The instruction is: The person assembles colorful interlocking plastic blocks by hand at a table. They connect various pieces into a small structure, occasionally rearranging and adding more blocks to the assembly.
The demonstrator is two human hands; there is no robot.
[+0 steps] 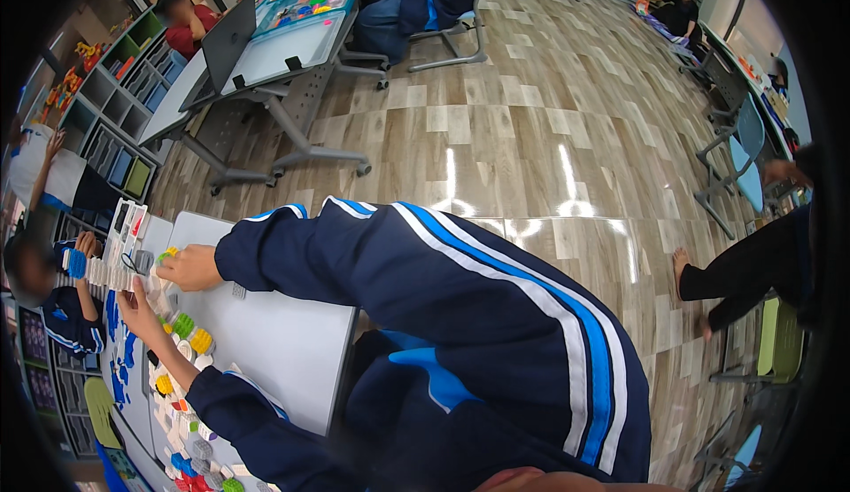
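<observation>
A row of white toy bricks (111,275) stretches across the left part of the table, with a blue block (74,264) at its far-left end. My left hand (143,317) has its fingers round the near end of that row. Just to the right, my right hand (190,269) is closed in a pinch, and its fingertips hide what they hold. Yellow and green pieces (168,254) show beside its knuckles. Below lie a green brick piece (183,325) and a yellow one (202,341). Another person's hand (86,245) is at the blue end of the row.
Loose coloured bricks (190,465) are scattered along the white table (283,341). A white tray of parts (130,226) stands behind the row. The co-worker sits across at the left. Farther off are a laptop (228,45) on a desk, chairs and other people.
</observation>
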